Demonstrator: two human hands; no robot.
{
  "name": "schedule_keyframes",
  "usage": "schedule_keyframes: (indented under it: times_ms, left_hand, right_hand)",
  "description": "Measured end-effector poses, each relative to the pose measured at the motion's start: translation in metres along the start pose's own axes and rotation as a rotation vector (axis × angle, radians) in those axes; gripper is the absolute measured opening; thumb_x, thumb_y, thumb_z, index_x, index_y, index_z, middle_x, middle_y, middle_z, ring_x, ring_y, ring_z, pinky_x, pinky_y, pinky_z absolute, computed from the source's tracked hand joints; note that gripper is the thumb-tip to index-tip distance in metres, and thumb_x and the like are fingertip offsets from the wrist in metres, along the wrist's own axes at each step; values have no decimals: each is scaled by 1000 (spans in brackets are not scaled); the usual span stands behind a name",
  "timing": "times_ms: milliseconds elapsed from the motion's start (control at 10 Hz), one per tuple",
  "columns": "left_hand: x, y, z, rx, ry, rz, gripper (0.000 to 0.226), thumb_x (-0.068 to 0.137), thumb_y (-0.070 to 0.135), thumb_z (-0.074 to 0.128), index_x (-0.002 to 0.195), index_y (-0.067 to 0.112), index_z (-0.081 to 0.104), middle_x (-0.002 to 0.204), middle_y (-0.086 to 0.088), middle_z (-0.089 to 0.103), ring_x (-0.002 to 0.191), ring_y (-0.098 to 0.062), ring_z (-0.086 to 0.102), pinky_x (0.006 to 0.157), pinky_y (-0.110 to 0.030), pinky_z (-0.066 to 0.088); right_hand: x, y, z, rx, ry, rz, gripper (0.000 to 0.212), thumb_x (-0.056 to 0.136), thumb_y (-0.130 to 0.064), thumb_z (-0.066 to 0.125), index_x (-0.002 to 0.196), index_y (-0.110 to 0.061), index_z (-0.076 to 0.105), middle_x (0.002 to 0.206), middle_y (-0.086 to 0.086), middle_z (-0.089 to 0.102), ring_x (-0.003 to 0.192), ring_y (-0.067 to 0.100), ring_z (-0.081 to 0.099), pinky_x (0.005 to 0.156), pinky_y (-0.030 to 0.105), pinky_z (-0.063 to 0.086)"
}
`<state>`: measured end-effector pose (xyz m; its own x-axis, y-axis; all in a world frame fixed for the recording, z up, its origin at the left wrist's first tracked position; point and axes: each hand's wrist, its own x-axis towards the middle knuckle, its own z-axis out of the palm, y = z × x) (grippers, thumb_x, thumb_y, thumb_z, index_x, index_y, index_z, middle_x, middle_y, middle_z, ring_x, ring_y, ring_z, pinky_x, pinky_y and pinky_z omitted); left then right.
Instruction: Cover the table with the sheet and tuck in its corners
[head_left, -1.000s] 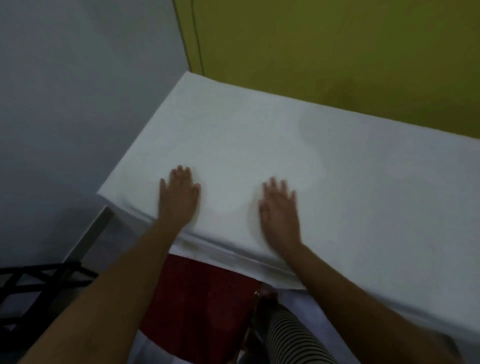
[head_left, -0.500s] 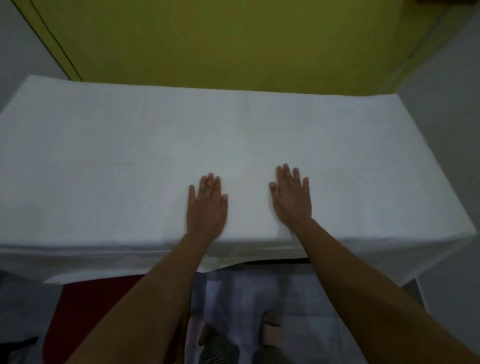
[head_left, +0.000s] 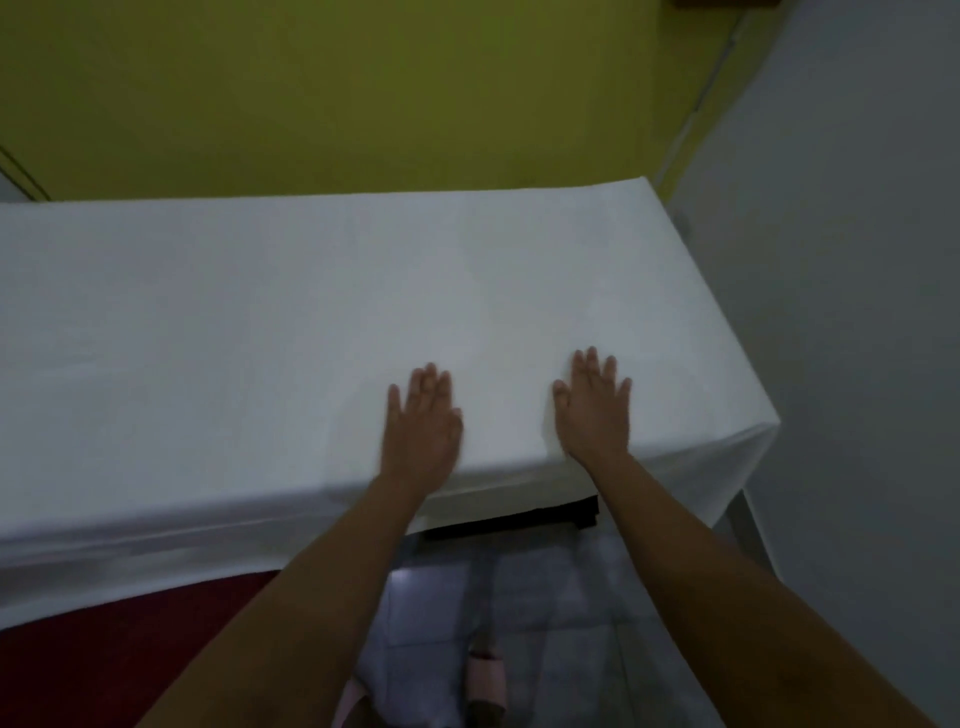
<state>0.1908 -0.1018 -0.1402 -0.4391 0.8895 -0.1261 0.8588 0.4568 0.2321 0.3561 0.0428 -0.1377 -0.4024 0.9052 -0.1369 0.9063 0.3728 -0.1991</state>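
A white sheet (head_left: 311, 322) lies spread over the whole table top and hangs down over the near edge and the right end. My left hand (head_left: 422, 426) rests flat on the sheet near the front edge, fingers together and stretched out. My right hand (head_left: 595, 410) lies flat beside it, about a hand's width to the right, fingers slightly spread. Neither hand holds any cloth. The sheet's near right corner (head_left: 769, 423) drapes loosely in a fold over a table leg (head_left: 756, 530). The table itself is hidden but for a dark strip (head_left: 519, 517) under the hem.
A yellow-green wall (head_left: 363, 93) runs behind the table. A grey wall (head_left: 857, 260) stands close to the table's right end. A dark red mat (head_left: 104, 660) lies on the tiled floor (head_left: 545, 613) at lower left. A pink slipper (head_left: 485, 678) shows below.
Both hands have slid along the sheet from the table's left part toward its right end, staying flat. The view has swung right with them, bringing the right corner into sight.
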Motion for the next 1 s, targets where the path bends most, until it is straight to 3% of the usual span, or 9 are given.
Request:
schedule_keyframes:
  times_ms: [100, 300, 500, 600, 700, 800, 1000]
  left_hand:
    - [12, 29, 9, 19, 6, 41, 61, 92, 34, 21, 141, 5, 43, 148, -14, 41, 138, -29, 38, 112, -54, 24]
    - [14, 28, 19, 36, 78, 53, 69, 90, 39, 9, 148, 8, 30, 156, -10, 25, 146, -23, 22, 118, -47, 12]
    - [10, 27, 11, 67, -21, 51, 84, 80, 47, -14, 152, 10, 8, 161, -8, 4, 149, -21, 3, 118, -42, -1]
    - [-5, 14, 4, 67, -51, 11, 88, 78, 50, -18, 152, 10, 7, 161, -9, 2, 149, -23, 1, 119, -42, 0]
    - [-33, -9, -8, 79, -78, -50, 73, 90, 47, -6, 152, 10, 8, 161, -9, 4, 149, -23, 2, 119, -41, 1]
    - [-55, -37, -30, 75, -62, -148, 57, 103, 36, 10, 152, 9, 4, 161, -9, -1, 149, -22, -2, 119, -41, -2]
    - [-76, -94, -84, 116, -86, -252, 59, 103, 36, 13, 151, 7, -5, 160, -11, -10, 148, -24, -8, 119, -44, -3]
  right_hand:
    - [30, 18, -3, -6, 20, -53, 57, 101, -42, 21, 151, -15, 15, 160, 4, 10, 147, 27, 2, 117, 48, 1]
    - [39, 77, -5, 22, 114, 193, 59, 100, -45, 19, 151, -16, 13, 160, 3, 10, 147, 26, 2, 117, 50, -1]
    - [-15, 106, 0, 163, 167, 444, 62, 100, -42, 26, 151, -10, 12, 160, 6, 8, 147, 27, 2, 116, 50, 3]
    - [-32, 103, -8, 240, 152, 535, 62, 101, -38, 27, 150, -7, 9, 160, 7, 5, 147, 27, 0, 116, 50, 6]
    - [-39, 78, -19, 177, 99, 418, 60, 101, -36, 26, 150, -5, 11, 160, 10, 6, 146, 29, 1, 117, 48, 4]
    - [-39, 28, -24, 67, 54, 127, 58, 102, -35, 25, 150, -7, 13, 159, 10, 9, 146, 29, 3, 117, 46, 4]
    - [-49, -102, -27, -25, -142, -362, 57, 102, -38, 20, 151, -9, 10, 160, 8, 4, 147, 27, 0, 118, 46, 3]
